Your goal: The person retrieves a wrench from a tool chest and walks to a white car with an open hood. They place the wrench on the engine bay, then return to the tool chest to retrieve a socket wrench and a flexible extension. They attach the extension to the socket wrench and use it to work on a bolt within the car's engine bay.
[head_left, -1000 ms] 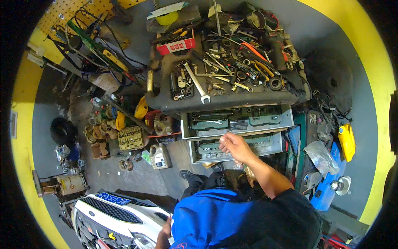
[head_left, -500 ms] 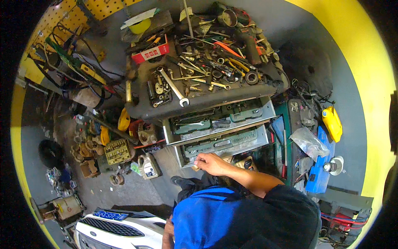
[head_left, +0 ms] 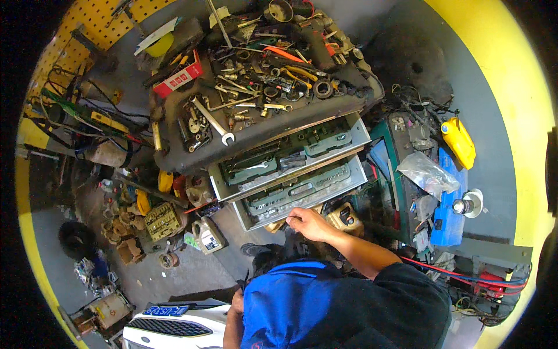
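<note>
My right hand (head_left: pixel 309 224) is closed with curled fingers at the front edge of the lower drawer (head_left: pixel 247 221). Whether anything sits inside those fingers is hidden. The pulled-out drawer bears a long grey-green socket tray (head_left: pixel 273 200). Above it, the open upper drawer (head_left: pixel 220 180) contains grey-green tool trays and a combination wrench (head_left: pixel 249 166). Low beside my body, my left hand (head_left: pixel 237 302) shows only in part, its fingers hidden.
Loose tools, a red box (head_left: pixel 179 80) and a large combination wrench (head_left: pixel 212 121) lie on the cabinet top. Oil jugs (head_left: pixel 208 235) (head_left: pixel 344 218) stand on the floor. A white car bumper (head_left: pixel 174 333) is at lower left, a blue case (head_left: pixel 446 224) at right.
The view has shifted, so the cabinet sits further left and tilted. My right hand has moved slightly right along the lower drawer's front; its fingers stay curled.
</note>
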### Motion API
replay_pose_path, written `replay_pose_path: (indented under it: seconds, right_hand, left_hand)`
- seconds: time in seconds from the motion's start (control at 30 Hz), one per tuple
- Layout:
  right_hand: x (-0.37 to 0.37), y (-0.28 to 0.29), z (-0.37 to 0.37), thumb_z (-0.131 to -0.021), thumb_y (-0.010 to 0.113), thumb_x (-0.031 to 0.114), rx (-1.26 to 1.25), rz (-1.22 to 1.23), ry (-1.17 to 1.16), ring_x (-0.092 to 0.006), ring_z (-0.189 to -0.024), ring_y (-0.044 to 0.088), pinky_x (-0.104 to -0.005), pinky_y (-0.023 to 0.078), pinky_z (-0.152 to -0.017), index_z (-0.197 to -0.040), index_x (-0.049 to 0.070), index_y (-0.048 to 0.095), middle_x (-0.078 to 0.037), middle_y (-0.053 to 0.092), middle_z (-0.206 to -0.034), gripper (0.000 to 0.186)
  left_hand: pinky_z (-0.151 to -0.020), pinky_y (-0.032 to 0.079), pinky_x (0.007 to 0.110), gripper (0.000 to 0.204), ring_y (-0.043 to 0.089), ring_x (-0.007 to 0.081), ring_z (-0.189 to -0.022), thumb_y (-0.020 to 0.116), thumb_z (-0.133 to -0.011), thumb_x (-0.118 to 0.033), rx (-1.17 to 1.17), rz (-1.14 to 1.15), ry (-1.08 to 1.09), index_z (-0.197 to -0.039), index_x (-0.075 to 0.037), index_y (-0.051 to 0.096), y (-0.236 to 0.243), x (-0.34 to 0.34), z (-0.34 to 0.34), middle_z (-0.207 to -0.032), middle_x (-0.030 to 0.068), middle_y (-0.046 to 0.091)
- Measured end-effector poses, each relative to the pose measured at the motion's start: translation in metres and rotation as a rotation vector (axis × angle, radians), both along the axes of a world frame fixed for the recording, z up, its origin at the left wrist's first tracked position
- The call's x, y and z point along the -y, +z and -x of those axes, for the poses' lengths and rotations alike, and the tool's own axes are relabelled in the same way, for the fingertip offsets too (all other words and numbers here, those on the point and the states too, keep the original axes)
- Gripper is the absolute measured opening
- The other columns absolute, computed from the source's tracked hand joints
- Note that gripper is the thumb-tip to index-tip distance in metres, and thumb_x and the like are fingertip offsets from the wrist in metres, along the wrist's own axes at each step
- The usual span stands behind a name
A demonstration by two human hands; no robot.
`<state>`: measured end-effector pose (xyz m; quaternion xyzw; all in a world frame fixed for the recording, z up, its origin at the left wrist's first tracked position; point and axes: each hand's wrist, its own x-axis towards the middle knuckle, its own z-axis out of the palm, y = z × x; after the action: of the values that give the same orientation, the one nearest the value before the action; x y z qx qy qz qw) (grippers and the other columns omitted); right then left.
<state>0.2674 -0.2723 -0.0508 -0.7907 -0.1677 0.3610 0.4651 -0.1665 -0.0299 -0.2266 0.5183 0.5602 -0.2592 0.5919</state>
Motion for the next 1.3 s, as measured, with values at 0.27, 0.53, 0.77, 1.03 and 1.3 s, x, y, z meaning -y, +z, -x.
replay_pose_path:
  seconds: [0.27,0.53,0.77,1.03,1.3]
  right_hand:
    - [-0.002,-0.013,0.002,-0.095,0.061,0.030,-0.080,-0.024,-0.011,-0.0314,-0.081,0.068,-0.0413,0.051,-0.073,-0.104,0.001,0.067,-0.018,0.070,-0.086,0.031]
    - [-0.008,-0.031,0.000,-0.095,0.060,0.032,-0.085,-0.038,-0.017,-0.0264,-0.074,0.066,-0.0403,0.050,-0.069,-0.100,0.001,0.067,-0.016,0.069,-0.081,0.031]
    - [-0.008,-0.077,-0.007,-0.094,0.062,0.023,-0.005,0.021,0.042,-0.0146,-0.069,0.062,-0.0318,0.051,-0.064,-0.100,0.001,0.065,-0.006,0.066,-0.073,0.023]
    - [-0.044,-0.051,-0.075,-0.088,0.063,0.019,0.760,0.355,-0.039,-0.0434,-0.103,0.061,-0.0505,0.053,-0.087,-0.125,0.005,0.053,-0.022,0.050,-0.130,0.041]
    - [-0.018,-0.061,-0.037,-0.092,0.065,0.037,0.676,0.479,0.078,-0.0398,-0.094,0.063,-0.0507,0.053,-0.080,-0.106,0.002,0.063,-0.018,0.058,-0.107,0.038]
  left_hand:
    - [-0.084,0.053,0.041,0.043,0.066,0.0251,-0.099,0.059,-0.090,-0.034,0.089,-0.057,-0.262,-0.122,-0.005,0.063,0.001,-0.047,0.030,-0.112,0.0090,0.070]
    - [-0.078,0.054,0.042,0.031,0.067,0.0264,-0.094,0.057,-0.095,-0.027,0.129,0.108,-0.131,-0.115,-0.006,0.066,-0.013,-0.044,0.069,-0.107,0.0079,0.071]
    - [-0.078,0.055,0.040,0.030,0.068,0.0277,-0.086,0.056,-0.097,-0.030,0.003,0.302,0.524,-0.102,-0.006,0.073,-0.025,-0.018,0.046,-0.100,0.0094,0.072]
    - [-0.072,0.050,0.032,0.016,0.061,0.0163,-0.076,0.060,-0.092,-0.009,0.142,-0.288,0.215,-0.095,0.004,0.069,-0.041,-0.015,0.069,-0.085,0.0072,0.070]
    - [-0.070,0.048,0.029,0.004,0.058,0.0133,-0.075,0.062,-0.092,-0.007,0.151,-0.470,0.228,-0.090,-0.003,0.062,0.062,-0.018,-0.010,-0.083,0.0037,0.064]
